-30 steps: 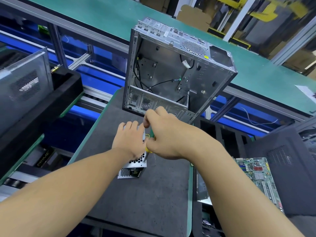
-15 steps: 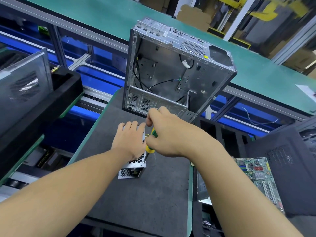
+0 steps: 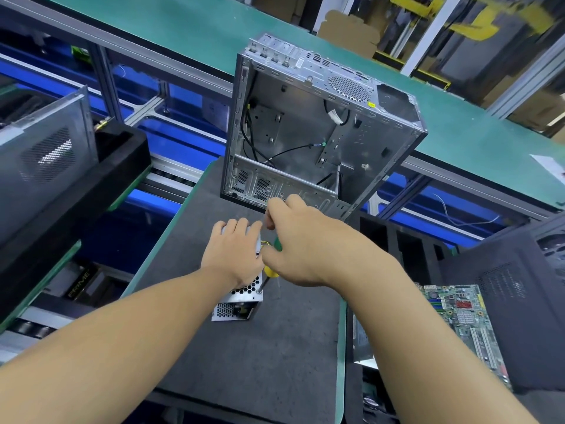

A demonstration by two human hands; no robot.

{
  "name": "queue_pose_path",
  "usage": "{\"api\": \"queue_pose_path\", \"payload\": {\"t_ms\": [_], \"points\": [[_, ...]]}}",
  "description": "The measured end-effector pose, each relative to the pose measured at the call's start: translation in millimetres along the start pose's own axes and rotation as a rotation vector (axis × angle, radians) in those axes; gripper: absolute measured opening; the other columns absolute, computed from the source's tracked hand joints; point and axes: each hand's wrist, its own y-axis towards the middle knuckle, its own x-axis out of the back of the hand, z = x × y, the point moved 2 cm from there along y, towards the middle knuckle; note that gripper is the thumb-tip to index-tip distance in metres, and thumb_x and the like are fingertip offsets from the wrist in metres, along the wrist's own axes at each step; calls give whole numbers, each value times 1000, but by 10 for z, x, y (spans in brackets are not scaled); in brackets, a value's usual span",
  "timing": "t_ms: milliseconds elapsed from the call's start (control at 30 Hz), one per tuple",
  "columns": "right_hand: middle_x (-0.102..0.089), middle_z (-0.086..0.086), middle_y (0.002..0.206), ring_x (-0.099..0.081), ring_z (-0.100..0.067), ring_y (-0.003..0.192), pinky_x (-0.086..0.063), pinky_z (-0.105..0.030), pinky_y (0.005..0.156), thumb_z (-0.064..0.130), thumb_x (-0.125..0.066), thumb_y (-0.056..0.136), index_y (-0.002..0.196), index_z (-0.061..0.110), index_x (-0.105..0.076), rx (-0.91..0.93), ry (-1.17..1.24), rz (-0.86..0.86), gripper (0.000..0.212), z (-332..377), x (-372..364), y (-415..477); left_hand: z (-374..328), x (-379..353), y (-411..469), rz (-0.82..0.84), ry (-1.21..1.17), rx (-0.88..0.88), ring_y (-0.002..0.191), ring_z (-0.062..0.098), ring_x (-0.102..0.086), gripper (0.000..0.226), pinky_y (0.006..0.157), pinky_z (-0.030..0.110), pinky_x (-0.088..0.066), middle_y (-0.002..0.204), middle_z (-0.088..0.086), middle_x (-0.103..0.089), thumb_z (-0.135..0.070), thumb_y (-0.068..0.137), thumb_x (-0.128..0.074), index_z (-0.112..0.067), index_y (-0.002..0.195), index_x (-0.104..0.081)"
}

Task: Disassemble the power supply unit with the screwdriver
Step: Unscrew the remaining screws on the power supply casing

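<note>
A small silver power supply unit (image 3: 237,302) with honeycomb vents lies on the dark grey mat (image 3: 244,362). My left hand (image 3: 234,252) rests on top of it, fingers curved over its far edge, and hides most of it. My right hand (image 3: 302,246) grips a green and yellow screwdriver (image 3: 270,269), held nearly upright. Its thin shaft reaches down to the unit's near right corner, where the tip meets a screw.
An empty silver computer case (image 3: 321,133) stands upright on the mat just beyond my hands. A green circuit board (image 3: 458,316) lies at the right beside a black side panel (image 3: 519,301). Another grey case (image 3: 39,154) sits on a black tray at the left.
My right hand has shifted slightly on the screwdriver handle, as in turning it. The left hand and the unit stay where they were.
</note>
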Motion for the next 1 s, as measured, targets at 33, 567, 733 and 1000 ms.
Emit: {"api": "queue_pose_path", "payload": {"t_ms": [33, 567, 733, 1000], "points": [[-43, 0, 106, -51, -28, 90, -41, -40, 72, 45, -40, 97, 106, 22, -38, -37, -35, -30, 25, 1, -6, 3, 2, 10, -5, -9, -7, 5, 107, 22, -41, 54, 104, 39, -28, 113, -1, -44, -46, 82, -30, -23, 130, -40], [-47, -2, 91, -49, -29, 75, -37, -39, 65, 37, -32, 102, 98, 18, -33, -82, 32, -36, 19, 6, -15, -30, -20, 41, -11, 1, -17, 17, 105, 23, -42, 64, 103, 40, -30, 110, -1, -45, -46, 75, -10, -22, 126, -43], [-50, -6, 102, -52, -27, 80, -41, -38, 68, 21, -41, 99, 112, 14, -38, -14, 86, 42, 14, -23, 37, -35, -29, 44, -17, -34, -13, 23, 104, 23, -44, 70, 101, 40, -30, 111, 0, -48, -49, 73, -3, -21, 123, -45], [-44, -3, 107, -51, -31, 92, -44, -42, 78, 44, -38, 101, 108, 18, -37, -75, 86, 42, 27, 1, 14, -49, -22, 40, -21, 5, -1, 25, 110, 23, -42, 68, 104, 40, -28, 116, 0, -46, -46, 73, -10, -22, 128, -41]]}}
